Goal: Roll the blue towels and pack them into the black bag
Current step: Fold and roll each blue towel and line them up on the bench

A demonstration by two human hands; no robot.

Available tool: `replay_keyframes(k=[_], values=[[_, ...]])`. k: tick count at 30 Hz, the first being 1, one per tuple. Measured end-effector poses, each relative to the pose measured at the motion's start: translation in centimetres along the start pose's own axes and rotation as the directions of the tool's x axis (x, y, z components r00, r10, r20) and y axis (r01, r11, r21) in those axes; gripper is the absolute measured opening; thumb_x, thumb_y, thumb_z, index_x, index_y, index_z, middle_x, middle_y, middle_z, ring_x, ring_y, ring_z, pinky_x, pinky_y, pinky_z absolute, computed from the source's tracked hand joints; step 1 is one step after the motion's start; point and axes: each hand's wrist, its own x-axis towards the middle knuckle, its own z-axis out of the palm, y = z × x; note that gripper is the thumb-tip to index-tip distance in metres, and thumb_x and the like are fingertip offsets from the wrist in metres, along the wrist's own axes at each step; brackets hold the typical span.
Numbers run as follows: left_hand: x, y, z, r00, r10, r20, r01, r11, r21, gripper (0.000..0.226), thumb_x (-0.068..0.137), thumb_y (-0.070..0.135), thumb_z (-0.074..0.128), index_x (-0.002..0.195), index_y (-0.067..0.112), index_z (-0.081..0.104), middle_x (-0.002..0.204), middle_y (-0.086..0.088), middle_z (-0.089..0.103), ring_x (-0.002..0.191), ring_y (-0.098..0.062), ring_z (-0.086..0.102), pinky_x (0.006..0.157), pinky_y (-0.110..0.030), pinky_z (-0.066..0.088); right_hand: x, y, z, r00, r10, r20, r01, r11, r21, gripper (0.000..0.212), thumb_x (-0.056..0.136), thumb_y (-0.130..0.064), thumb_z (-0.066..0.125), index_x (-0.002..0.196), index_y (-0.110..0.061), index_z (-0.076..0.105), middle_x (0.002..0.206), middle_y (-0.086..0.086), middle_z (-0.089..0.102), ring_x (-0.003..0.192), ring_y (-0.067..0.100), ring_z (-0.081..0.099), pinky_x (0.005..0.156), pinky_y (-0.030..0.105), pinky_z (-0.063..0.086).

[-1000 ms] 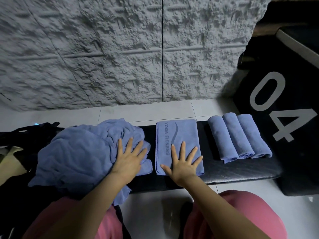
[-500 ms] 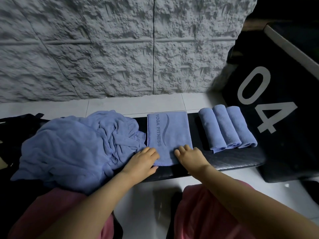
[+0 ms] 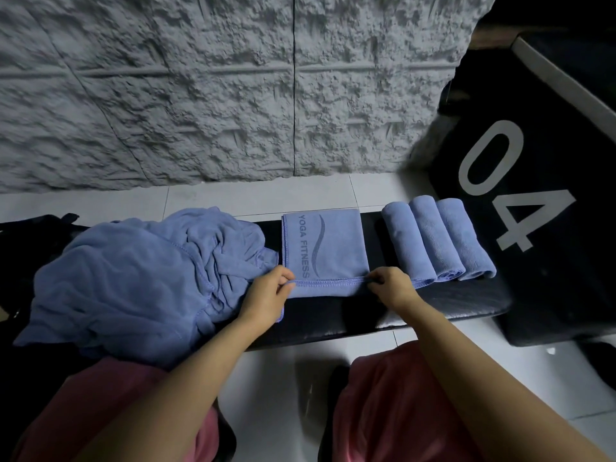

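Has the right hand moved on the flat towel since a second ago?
Yes. The right hand has slid from the middle of the flat towel back to its near edge, now pinching it.

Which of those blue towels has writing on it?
The flat towel in the middle, held at its near edge by both hands, reads "YOGA FITNESS". The three rolled towels to its right and the crumpled pile to its left show none.

1. Gym or fitness studio, likely a corner of it.
2. Black padded bench (image 3: 466, 305) on white tiled floor (image 3: 253, 195).
3. Black padded box (image 3: 566, 268) with a big white "04", plyo-box style.
4. Blue towel (image 3: 336, 248) printed "YOGA FITNESS".
5. Rough grey textured wall (image 3: 233, 95) behind.
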Motion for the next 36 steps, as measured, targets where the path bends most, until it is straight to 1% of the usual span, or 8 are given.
replay_keyframes(k=[4,8,12,18,22,26,30,36], values=[[0.4,-0.3,0.1,0.985,0.154,-0.080,-0.141,0.979,0.146,0.013,0.082,0.003,0.065,0.084,0.012,0.055,0.089,0.000,0.051,0.063,-0.009,0.052,0.065,-0.024,0.045,-0.4,-0.6,0.5,0.985,-0.084,-0.150,0.073,0.994,-0.078,0.020,0.079,-0.003,0.061,0.099,-0.007,0.060,0.104,0.012,0.056,0.094,0.032,0.055,0.076,0.034,0.046],[0.5,-0.8,0.0,0.883,0.459,0.097,-0.438,0.732,0.522,0.025,0.066,-0.005,0.075,0.078,0.010,0.059,0.087,-0.001,0.054,0.076,-0.016,0.049,0.057,-0.029,0.046,-0.6,-0.9,0.6,0.910,-0.401,-0.103,0.335,0.860,-0.385,0.021,0.079,0.001,0.052,0.096,-0.008,0.060,0.100,0.006,0.054,0.096,0.027,0.047,0.060,0.034,0.038],[0.1,-0.8,-0.5,0.816,0.559,0.150,-0.519,0.593,0.615,0.028,0.065,0.033,0.082,0.081,0.017,0.066,0.085,0.005,0.059,0.077,-0.016,0.054,0.062,-0.028,0.048,-0.6,-0.8,0.6,0.853,-0.521,0.009,0.450,0.728,-0.516,0.019,0.077,-0.014,0.059,0.095,-0.011,0.061,0.098,0.005,0.058,0.097,0.028,0.052,0.064,0.032,0.037],[-0.2,-0.6,-0.3,0.918,0.395,0.042,-0.362,0.788,0.497,0.021,0.079,0.014,0.070,0.099,0.017,0.068,0.098,0.006,0.065,0.092,-0.018,0.054,0.076,-0.033,0.050,-0.7,-0.6,0.5,0.890,-0.451,0.066,0.412,0.734,-0.540,0.039,0.077,-0.010,0.059,0.115,-0.016,0.052,0.114,0.000,0.053,0.106,0.024,0.046,0.076,0.033,0.039],[0.2,0.1,-0.1,0.984,0.173,-0.054,-0.139,0.913,0.384,0.019,0.092,0.020,0.053,0.109,0.017,0.061,0.099,-0.008,0.061,0.096,-0.025,0.054,0.080,-0.036,0.046,-0.1,0.0,0.5,0.975,-0.213,-0.059,0.209,0.976,-0.068,0.029,0.085,-0.008,0.053,0.113,-0.014,0.056,0.107,0.009,0.064,0.104,0.027,0.050,0.081,0.036,0.046],[0.9,0.2,0.4,0.998,0.024,-0.058,-0.002,0.936,0.352,0.017,0.093,0.025,0.049,0.107,0.015,0.050,0.102,-0.014,0.060,0.095,-0.033,0.056,0.081,-0.040,0.044,-0.2,-0.2,0.3,0.997,-0.052,-0.051,0.060,0.984,0.168,0.024,0.091,-0.012,0.055,0.114,-0.005,0.051,0.102,0.011,0.062,0.088,0.024,0.055,0.074,0.027,0.041],[0.8,0.4,0.7,0.996,0.028,-0.082,0.012,0.895,0.445,0.020,0.093,0.026,0.050,0.109,0.013,0.047,0.101,-0.015,0.059,0.094,-0.033,0.056,0.080,-0.039,0.043,-0.2,-0.2,0.6,0.995,-0.036,-0.092,0.045,0.994,0.100,0.020,0.086,-0.017,0.061,0.100,-0.007,0.051,0.095,0.011,0.061,0.086,0.028,0.055,0.069,0.031,0.042],[0.9,-0.2,0.4,0.915,0.387,-0.111,-0.288,0.821,0.493,0.016,0.074,0.009,0.075,0.077,0.017,0.061,0.087,0.003,0.056,0.083,-0.018,0.045,0.066,-0.037,0.049,-0.9,-0.8,0.1,0.896,-0.410,-0.168,0.312,0.853,-0.418,0.016,0.085,-0.011,0.056,0.096,-0.019,0.064,0.099,-0.005,0.058,0.095,0.022,0.045,0.055,0.027,0.032]])
